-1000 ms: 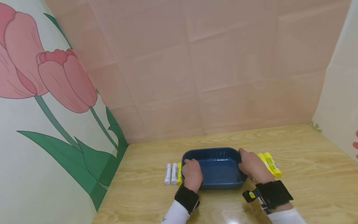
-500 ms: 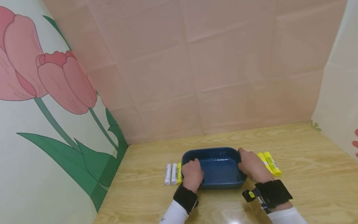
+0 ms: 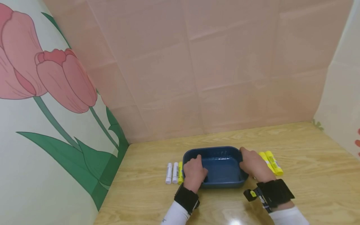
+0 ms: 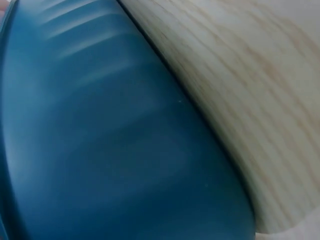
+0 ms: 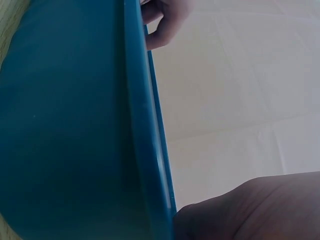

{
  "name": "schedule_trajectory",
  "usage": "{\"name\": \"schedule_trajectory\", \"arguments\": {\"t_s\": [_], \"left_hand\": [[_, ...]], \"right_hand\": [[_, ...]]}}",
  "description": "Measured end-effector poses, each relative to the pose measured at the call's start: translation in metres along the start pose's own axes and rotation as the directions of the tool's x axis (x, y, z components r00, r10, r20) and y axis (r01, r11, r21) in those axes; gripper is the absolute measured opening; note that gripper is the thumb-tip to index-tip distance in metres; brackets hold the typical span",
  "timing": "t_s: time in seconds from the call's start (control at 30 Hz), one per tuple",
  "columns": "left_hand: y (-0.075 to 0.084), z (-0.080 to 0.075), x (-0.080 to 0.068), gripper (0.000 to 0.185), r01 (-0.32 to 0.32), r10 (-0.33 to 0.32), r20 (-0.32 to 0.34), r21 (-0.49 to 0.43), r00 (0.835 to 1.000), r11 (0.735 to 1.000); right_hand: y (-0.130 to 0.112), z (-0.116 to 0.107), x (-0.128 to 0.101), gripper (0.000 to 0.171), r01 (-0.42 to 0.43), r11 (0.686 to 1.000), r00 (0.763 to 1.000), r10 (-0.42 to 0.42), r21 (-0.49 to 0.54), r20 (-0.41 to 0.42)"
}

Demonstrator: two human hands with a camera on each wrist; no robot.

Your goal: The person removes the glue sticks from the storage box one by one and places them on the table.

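Note:
A deep blue rectangular dish [image 3: 223,172] with rounded corners stands on the wooden table, nothing visible inside. My left hand [image 3: 193,173] is at its left wall, thumb and index finger reaching over the rim into the dish. At the opposite end my right hand [image 3: 254,165] grips the right rim. Close up, the left wrist view shows the ribbed blue outer wall [image 4: 110,125]. In the right wrist view the left hand [image 5: 167,22] appears with bent fingers at the far end of the rim, and my right hand [image 5: 255,212] is near the lower edge.
Two white tubes [image 3: 172,173] and a yellow tube [image 3: 180,172], like glue sticks, lie left of the dish, the yellow one partly hidden. Two yellow tubes [image 3: 274,164] lie beyond the right hand. A pinkish sheet [image 3: 197,78] hangs behind the table [image 3: 140,193].
My left hand's fingers have shifted on the rim: index finger and thumb now spread apart over the dish's inside. The dish and right hand have stayed in place.

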State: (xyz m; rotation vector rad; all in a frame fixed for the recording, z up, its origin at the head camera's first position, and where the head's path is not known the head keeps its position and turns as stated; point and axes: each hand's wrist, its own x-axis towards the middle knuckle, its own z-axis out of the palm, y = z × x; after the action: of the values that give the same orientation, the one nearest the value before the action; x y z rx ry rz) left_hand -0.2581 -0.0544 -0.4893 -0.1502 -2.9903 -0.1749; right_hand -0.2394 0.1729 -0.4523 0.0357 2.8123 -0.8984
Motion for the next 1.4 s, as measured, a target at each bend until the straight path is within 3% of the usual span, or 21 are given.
{"name": "schedule_trajectory", "arguments": {"t_s": [0.27,0.43,0.77,1.0,1.4], "left_hand": [[-0.005,-0.001,-0.007,0.047,-0.048,0.034,-0.126,-0.106,0.991,0.993],[-0.007,-0.003,-0.012,0.039,-0.042,0.016,-0.159,-0.158,0.987,0.987],[-0.01,-0.015,-0.021,0.034,-0.031,-0.004,-0.208,-0.163,0.978,0.986],[-0.024,-0.028,-0.025,0.032,-0.048,-0.003,-0.29,-0.169,0.957,0.985],[-0.06,-0.059,-0.019,0.037,0.066,-0.125,-0.234,-0.246,0.964,0.967]], "right_hand": [[0.0,0.001,0.0,0.062,-0.006,1.0,1.0,0.006,-0.018,0.004],[0.001,0.002,-0.001,0.063,0.002,1.0,1.0,-0.002,-0.02,0.004],[0.001,0.003,-0.001,0.063,0.005,1.0,1.0,-0.005,-0.023,0.007],[0.002,0.003,0.001,0.063,-0.002,1.0,1.0,0.002,-0.025,0.017],[0.002,-0.001,0.004,0.064,0.012,0.999,1.0,-0.012,-0.042,0.003]]}}
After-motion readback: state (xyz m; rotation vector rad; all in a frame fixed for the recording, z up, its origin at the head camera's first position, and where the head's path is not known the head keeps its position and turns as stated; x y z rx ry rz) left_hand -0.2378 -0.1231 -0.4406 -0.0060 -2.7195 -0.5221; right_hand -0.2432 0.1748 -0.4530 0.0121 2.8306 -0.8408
